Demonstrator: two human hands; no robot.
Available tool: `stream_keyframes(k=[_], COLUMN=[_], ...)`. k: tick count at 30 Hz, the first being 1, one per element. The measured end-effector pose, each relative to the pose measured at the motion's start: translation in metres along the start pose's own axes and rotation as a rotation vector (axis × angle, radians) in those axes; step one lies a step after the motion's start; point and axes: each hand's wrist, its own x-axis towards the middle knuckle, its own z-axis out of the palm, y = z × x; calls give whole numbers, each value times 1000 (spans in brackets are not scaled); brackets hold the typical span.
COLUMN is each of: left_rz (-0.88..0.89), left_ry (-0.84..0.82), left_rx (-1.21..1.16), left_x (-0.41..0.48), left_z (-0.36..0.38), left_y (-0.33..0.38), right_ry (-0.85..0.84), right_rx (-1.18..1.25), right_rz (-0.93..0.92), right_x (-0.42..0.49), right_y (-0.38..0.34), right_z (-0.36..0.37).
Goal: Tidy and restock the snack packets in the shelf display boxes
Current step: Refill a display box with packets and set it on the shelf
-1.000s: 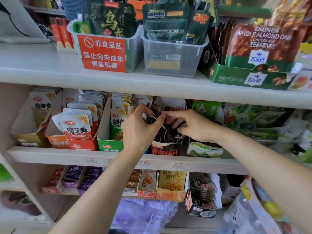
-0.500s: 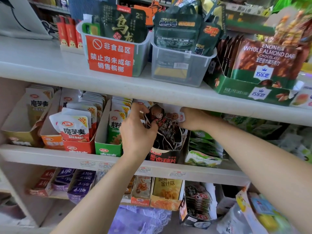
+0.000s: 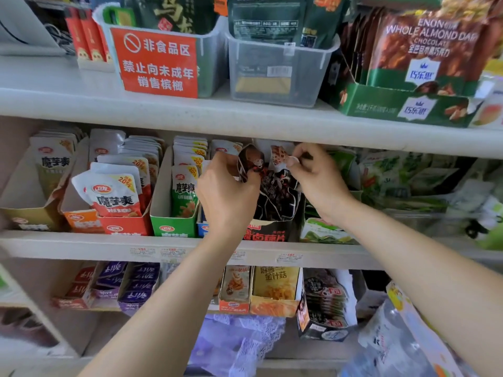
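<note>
2 hands pinch the dark snack packets standing in the black display box: left hand at the front, right hand now forward at the top edges. Straightening is underway.

Overall light: You face a brightly, softly lit shelf in even white light with no hard beams.
Brightest area: The top shelf board is pale and nearly washed out along its front.
Shadows: The recess under that board is dimmer, and the lowest tier is darkest.
Glare: Small glints sit on the dark packets between your left hand and right hand.
Sharpness: The red sign reads crisply.
Blur: The green packets at the right smear, and the bottom corners are soft.
Distortion: The wide lens bows the shelf lines, and your forearms swell toward the lower corners.
</note>
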Motion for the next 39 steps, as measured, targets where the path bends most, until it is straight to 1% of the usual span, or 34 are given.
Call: stream_keyframes(k=[2,3,5,6,7,8,10,11,13,14,15,17,18,19,20,21,24,25,27,28,29,31,33,36,39], left_rz=[56,90,129,107,44,-56,-240,-292,-331,-302,-233,-27,38,51,43,44,93,97,77,81,105,159,162,150,117], left_ry=[-17,-54,-169,-249,-344,-431,-536,-569,-632,-647,-634,-517,-468,-445,-460,-510,-708,-752,-768,-746,-705,-633,-582,-502,-501], left_rx=[-32,-55,-84,-100,-149,-247,-461,-545,-649,-642,-575,-300,-177,-93,-42,-1,62,36,-91,-128,-127,-30,62,89,34], left_x=[-1,-2,-2,-2,0,2,5,8,15,17,19,25,27,31,34,39,47,48,47,45,43,32,19,4,-3], left_z=[4,5,7,8,9,9,5,3,-2,-5,-5,-5,-5,-4,-5,-4,4,6,12,15,18,24,27,25,24], left_y=[8,12,19,20,20,18,14,11,5,1,-5,-19,-25,-29,-31,-33,-28,-23,-12,-8,-7,-10,-21,-29,-30], right_ry=[-104,-171,-261,-276,-277,-261,-203,-162,-86,-68,-56,-39,-33,-30,-32,-34,-88,-99,-91,-86,-75,-23,55,111,109], right_rx=[193,242,222,175,137,112,85,53,-13,-7,4,11,21,47,92,149,322,362,439,447,413,239,93,2,-49], right_rz=[108,144,159,149,131,108,71,54,13,-2,1,25,39,54,71,91,142,152,173,179,181,169,144,23,-84], right_x=[-7,-6,-4,-5,-5,-7,-9,-9,-8,-7,-6,-4,-4,-4,-6,-6,-3,1,10,13,14,12,6,-4,-11], right_y=[-3,1,8,8,8,8,8,8,11,11,12,10,10,12,13,14,10,7,3,2,2,7,13,18,11], right_z=[-6,-9,-15,-16,-15,-15,-11,-9,-4,-2,-1,-2,-3,-5,-7,-9,-13,-14,-16,-17,-16,-13,-9,-3,-1])
